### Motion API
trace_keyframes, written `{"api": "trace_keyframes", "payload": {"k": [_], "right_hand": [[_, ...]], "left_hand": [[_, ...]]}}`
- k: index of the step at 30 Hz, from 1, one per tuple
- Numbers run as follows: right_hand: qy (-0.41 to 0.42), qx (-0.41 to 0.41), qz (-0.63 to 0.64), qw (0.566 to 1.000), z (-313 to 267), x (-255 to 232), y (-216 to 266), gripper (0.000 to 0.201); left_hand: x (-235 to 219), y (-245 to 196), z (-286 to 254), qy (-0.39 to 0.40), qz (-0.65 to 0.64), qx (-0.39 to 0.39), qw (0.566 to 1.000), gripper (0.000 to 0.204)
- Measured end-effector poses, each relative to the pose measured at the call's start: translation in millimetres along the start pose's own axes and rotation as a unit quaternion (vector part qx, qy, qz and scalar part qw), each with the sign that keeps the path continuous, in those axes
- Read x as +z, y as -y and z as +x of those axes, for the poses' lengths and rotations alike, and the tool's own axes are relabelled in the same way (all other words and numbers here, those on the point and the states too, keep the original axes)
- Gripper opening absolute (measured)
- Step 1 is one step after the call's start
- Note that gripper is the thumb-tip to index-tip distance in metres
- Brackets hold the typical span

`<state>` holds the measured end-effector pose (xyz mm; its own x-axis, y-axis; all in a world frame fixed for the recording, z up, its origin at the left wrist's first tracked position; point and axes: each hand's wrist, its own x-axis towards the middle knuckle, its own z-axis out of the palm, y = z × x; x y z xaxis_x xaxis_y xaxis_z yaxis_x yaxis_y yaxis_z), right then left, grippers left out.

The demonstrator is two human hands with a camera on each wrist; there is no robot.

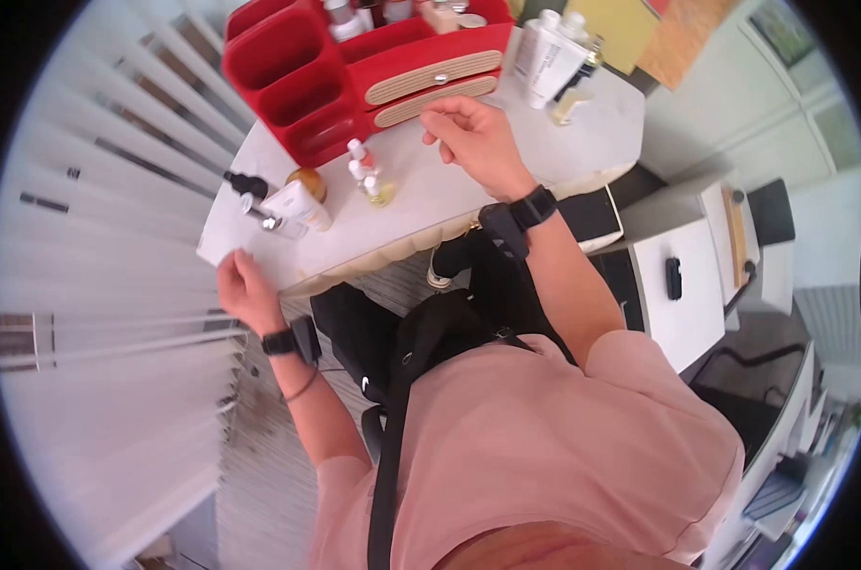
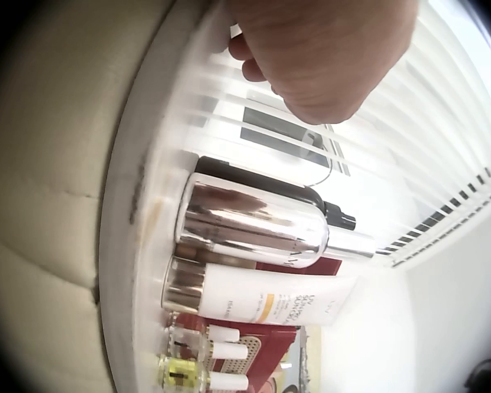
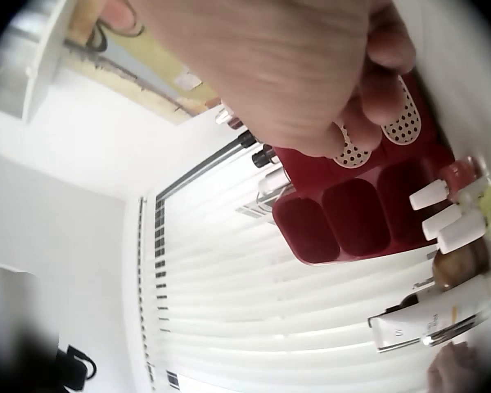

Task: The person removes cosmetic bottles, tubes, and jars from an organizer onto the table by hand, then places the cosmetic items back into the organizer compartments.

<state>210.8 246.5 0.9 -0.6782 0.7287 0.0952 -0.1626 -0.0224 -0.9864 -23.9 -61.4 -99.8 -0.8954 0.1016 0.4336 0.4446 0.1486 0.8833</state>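
Observation:
My right hand (image 1: 483, 147) hovers in front of the red organizer (image 1: 354, 90), fingers loosely bent with nothing held. Right behind its fingertips are the organizer's two drawers with beige woven fronts (image 1: 402, 87), both pushed in; the right wrist view shows the fingers overlapping their dotted fronts (image 3: 405, 123). At the table's left front edge is my left hand (image 1: 248, 293), also loosely bent and holding nothing. Nearest to it stand a shiny silver bottle (image 2: 254, 219), a white sunscreen tube (image 2: 270, 295) on its cap, a dark bottle (image 1: 245, 182) and a round amber item (image 1: 309, 182).
Small white-capped nail polish bottles (image 1: 378, 193), one yellow, stand before the organizer on the white table (image 1: 430, 204). White tubes (image 1: 554, 62) and other bottles occupy the back right. White vertical blinds (image 1: 117, 218) run along the left, and a white cabinet (image 1: 682, 285) stands to the right.

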Motion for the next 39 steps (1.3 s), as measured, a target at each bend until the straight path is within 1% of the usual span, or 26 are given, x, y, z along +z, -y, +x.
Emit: {"api": "trace_keyframes", "payload": {"k": [1, 3, 5, 7, 8, 9, 11, 13, 14, 15, 16, 17, 18, 19, 21, 22, 23, 24, 26, 27, 29, 30, 32, 33, 35, 39], "right_hand": [[0.004, 0.009, 0.042, 0.999, 1.2, -2.5, -0.6, 0.022], [-0.012, 0.011, 0.046, 0.999, 1.8, -7.4, -3.7, 0.021], [-0.021, 0.021, 0.047, 0.998, 1.8, -9.3, -6.8, 0.020], [-0.035, 0.027, 0.078, 0.996, 3.0, -7.3, -7.8, 0.019], [-0.028, 0.030, 0.079, 0.996, 3.8, -4.6, -7.9, 0.019], [-0.034, 0.029, 0.099, 0.994, 4.3, -1.3, -8.0, 0.019], [-0.036, 0.029, 0.120, 0.992, 4.8, 5.4, -7.2, 0.018], [-0.053, -0.001, 0.126, 0.991, 3.5, 12.5, -3.6, 0.018], [-0.050, -0.005, 0.127, 0.991, 2.8, 13.9, -2.8, 0.018], [-0.062, -0.028, 0.102, 0.992, 2.0, 15.5, -3.9, 0.017], [-0.071, -0.052, 0.077, 0.993, 2.3, 18.3, -4.9, 0.016], [-0.062, -0.060, 0.080, 0.993, 1.9, 20.2, -4.8, 0.016], [-0.081, -0.092, 0.051, 0.991, 0.4, 20.5, -4.8, 0.016], [-0.101, -0.125, 0.023, 0.987, -1.0, 20.4, -5.0, 0.015], [-0.097, -0.141, -0.009, 0.985, -3.7, 18.1, -6.6, 0.012], [-0.094, -0.164, -0.025, 0.982, -3.2, 17.4, -11.1, 0.011], [-0.091, -0.188, -0.041, 0.977, -3.0, 17.1, -12.7, 0.010], [-0.084, -0.196, -0.041, 0.976, -4.4, 15.3, -14.3, 0.010], [-0.066, -0.212, -0.127, 0.967, -8.4, 13.5, -13.3, 0.009], [-0.062, -0.217, -0.126, 0.966, -9.3, 12.7, -12.9, 0.009], [-0.028, -0.251, -0.185, 0.950, -10.9, 12.8, -11.9, 0.009], [-0.026, -0.253, -0.184, 0.949, -10.7, 13.2, -10.5, 0.009], [-0.044, -0.308, -0.252, 0.916, -10.5, 14.8, -7.0, 0.011], [-0.045, -0.308, -0.252, 0.916, -9.5, 15.7, -7.5, 0.011], [-0.038, -0.364, -0.276, 0.889, -7.7, 18.1, -9.3, 0.012], [-0.035, -0.376, -0.277, 0.883, -7.6, 20.4, -9.8, 0.012]], "left_hand": [[-2.4, -17.5, -11.6, -0.011, -0.008, -0.023, 1.000, 0.021], [-8.5, -50.4, -41.3, -0.033, 0.059, -0.015, 0.998, 0.018], [-7.1, -61.9, -77.3, 0.005, -0.033, -0.015, 0.999, 0.016], [3.5, -94.0, -112.3, 0.172, -0.096, -0.059, 0.979, 0.012], [15.5, -114.5, -125.9, 0.241, -0.126, -0.113, 0.956, 0.011], [30.4, -133.7, -135.4, 0.307, -0.155, -0.168, 0.924, 0.016], [53.7, -159.4, -148.7, 0.416, -0.240, -0.219, 0.850, 0.028], [77.3, -169.8, -161.2, 0.470, -0.336, -0.268, 0.771, 0.037], [86.8, -169.6, -166.7, 0.495, -0.339, -0.252, 0.759, 0.043], [94.9, -169.9, -171.6, 0.519, -0.343, -0.233, 0.748, 0.050], [101.5, -179.3, -174.0, 0.511, -0.354, -0.255, 0.740, 0.048], [108.1, -188.8, -175.6, 0.502, -0.367, -0.275, 0.734, 0.047], [114.8, -190.7, -177.6, 0.472, -0.353, -0.269, 0.762, 0.035], [118.0, -188.8, -175.8, 0.464, -0.356, -0.258, 0.769, 0.035], [121.8, -185.5, -170.6, 0.501, -0.325, -0.283, 0.751, 0.026], [122.9, -191.5, -168.8, 0.488, -0.327, -0.285, 0.758, 0.022], [122.4, -193.9, -167.6, 0.483, -0.331, -0.275, 0.763, 0.022], [121.8, -195.5, -167.3, 0.479, -0.323, -0.288, 0.764, 0.022], [123.0, -196.4, -168.1, 0.463, -0.319, -0.302, 0.769, 0.021], [123.8, -196.7, -167.2, 0.460, -0.322, -0.298, 0.772, 0.021], [123.8, -197.7, -166.2, 0.445, -0.326, -0.312, 0.774, 0.021], [123.7, -197.9, -167.1, 0.444, -0.327, -0.310, 0.775, 0.021], [124.3, -197.4, -169.0, 0.439, -0.345, -0.330, 0.761, 0.020], [124.2, -198.5, -169.8, 0.440, -0.345, -0.329, 0.761, 0.020], [123.2, -201.4, -172.1, 0.407, -0.343, -0.343, 0.774, 0.019], [125.6, -185.3, -182.8, 0.403, -0.375, -0.324, 0.770, 0.020]]}}
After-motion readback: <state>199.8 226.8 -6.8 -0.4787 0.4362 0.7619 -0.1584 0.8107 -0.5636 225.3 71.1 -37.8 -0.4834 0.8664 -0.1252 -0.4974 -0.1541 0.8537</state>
